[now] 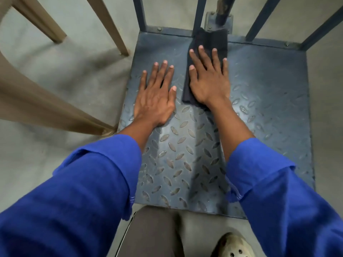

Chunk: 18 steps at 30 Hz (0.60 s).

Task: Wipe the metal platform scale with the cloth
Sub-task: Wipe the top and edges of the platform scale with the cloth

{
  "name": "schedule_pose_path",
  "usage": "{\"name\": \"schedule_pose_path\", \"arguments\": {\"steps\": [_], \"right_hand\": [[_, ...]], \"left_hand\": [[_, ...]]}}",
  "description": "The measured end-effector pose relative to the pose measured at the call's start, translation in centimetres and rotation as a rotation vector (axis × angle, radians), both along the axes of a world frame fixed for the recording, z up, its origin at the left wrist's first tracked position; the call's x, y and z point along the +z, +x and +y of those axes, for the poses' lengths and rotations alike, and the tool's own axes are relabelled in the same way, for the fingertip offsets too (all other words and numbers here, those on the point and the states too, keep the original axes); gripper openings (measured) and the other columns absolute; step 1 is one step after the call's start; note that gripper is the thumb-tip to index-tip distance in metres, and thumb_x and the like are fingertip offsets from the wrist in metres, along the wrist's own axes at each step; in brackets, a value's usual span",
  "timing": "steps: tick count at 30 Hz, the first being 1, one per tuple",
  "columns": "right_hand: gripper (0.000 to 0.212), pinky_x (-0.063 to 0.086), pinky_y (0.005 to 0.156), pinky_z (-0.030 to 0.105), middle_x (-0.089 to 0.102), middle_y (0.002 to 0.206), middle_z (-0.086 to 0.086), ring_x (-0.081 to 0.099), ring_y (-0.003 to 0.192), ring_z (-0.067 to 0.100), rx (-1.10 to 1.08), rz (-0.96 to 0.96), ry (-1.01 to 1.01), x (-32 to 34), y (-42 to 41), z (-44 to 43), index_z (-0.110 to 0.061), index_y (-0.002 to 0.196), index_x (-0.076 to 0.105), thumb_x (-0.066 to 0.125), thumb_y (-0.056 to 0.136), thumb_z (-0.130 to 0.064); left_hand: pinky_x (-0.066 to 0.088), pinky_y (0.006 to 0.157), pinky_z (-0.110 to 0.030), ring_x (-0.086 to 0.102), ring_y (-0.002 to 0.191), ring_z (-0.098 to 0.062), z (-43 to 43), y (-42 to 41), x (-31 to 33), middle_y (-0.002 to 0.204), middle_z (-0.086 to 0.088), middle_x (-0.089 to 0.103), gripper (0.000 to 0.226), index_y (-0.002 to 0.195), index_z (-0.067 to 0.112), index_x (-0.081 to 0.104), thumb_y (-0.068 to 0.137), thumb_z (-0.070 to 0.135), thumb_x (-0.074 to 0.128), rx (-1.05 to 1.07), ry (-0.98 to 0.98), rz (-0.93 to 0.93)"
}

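The scale (pixel 269 101), a dark tread plate, lies flat on the grey floor (pixel 65 71). Four bars (pixel 199 13) rise along its far edge, and one of three brown chair legs (pixel 46 108) ends just beside its left edge. One black cloth (pixel 209 39) lies on the far middle of the plate, reaching the far edge. The right hand (pixel 209 80) presses flat on it, fingers straight and spread. The left hand (pixel 156 97) lies flat on bare plate just beside, fingers straight. Open plate shows to the right and nearer the person. One pale shoe (pixel 232 245) stands near the front edge
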State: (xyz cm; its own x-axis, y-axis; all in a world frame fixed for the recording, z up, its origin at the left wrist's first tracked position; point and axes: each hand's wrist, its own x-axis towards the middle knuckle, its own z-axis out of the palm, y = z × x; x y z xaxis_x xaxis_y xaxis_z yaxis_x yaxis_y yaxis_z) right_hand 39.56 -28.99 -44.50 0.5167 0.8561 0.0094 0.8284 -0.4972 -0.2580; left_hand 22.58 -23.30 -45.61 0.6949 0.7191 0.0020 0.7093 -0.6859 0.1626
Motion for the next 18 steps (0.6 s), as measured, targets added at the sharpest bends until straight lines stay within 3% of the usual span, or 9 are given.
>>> {"name": "schedule_pose_path", "arguments": {"steps": [5, 9, 13, 18], "right_hand": [[0.054, 0.006, 0.131, 0.050, 0.017, 0.173, -0.013, 0.005, 0.162, 0.020, -0.019, -0.050, 0.012, -0.3, -2.2, -8.3, -0.042, 0.164, 0.022, 0.021, 0.111, -0.052], [0.058, 0.003, 0.130, 0.054, 0.012, 0.175, -0.010, 0.002, 0.162, 0.024, -0.128, -0.029, -0.014, 0.1, 1.2, -3.5, -0.043, 0.165, 0.018, 0.015, 0.108, -0.057], [0.060, 0.000, 0.129, 0.056, 0.009, 0.175, -0.009, 0.000, 0.162, 0.026, -0.095, -0.016, -0.023, 0.2, 1.7, 1.8, -0.042, 0.165, 0.014, 0.013, 0.107, -0.055], [0.054, 0.005, 0.130, 0.052, 0.016, 0.174, -0.012, 0.005, 0.162, 0.022, 0.070, -0.061, 0.005, -0.1, -4.5, -5.3, -0.041, 0.165, 0.021, 0.019, 0.111, -0.048]], "left_hand": [[-0.003, 0.133, -0.051, -0.012, 0.165, -0.020, 0.0, 0.0, 0.0, 0.179, -0.001, -0.008, 0.065, 0.171, 0.021, -0.001, 0.112, 0.045, 0.011, -0.004, -0.008, -0.003], [-0.002, 0.133, -0.052, -0.013, 0.165, -0.021, -0.1, 0.0, -0.2, 0.179, -0.001, -0.009, 0.065, 0.171, 0.021, -0.001, 0.112, 0.045, 0.011, 0.000, -0.010, -0.012], [-0.002, 0.133, -0.052, -0.012, 0.165, -0.021, 0.2, 0.1, -0.2, 0.179, -0.001, -0.008, 0.064, 0.171, 0.021, -0.001, 0.112, 0.045, 0.011, -0.003, 0.001, -0.017], [-0.001, 0.133, -0.052, -0.009, 0.165, -0.022, 0.1, 0.1, -0.1, 0.179, -0.001, -0.004, 0.064, 0.171, 0.021, 0.003, 0.112, 0.043, 0.012, -0.005, -0.012, -0.024]]}}
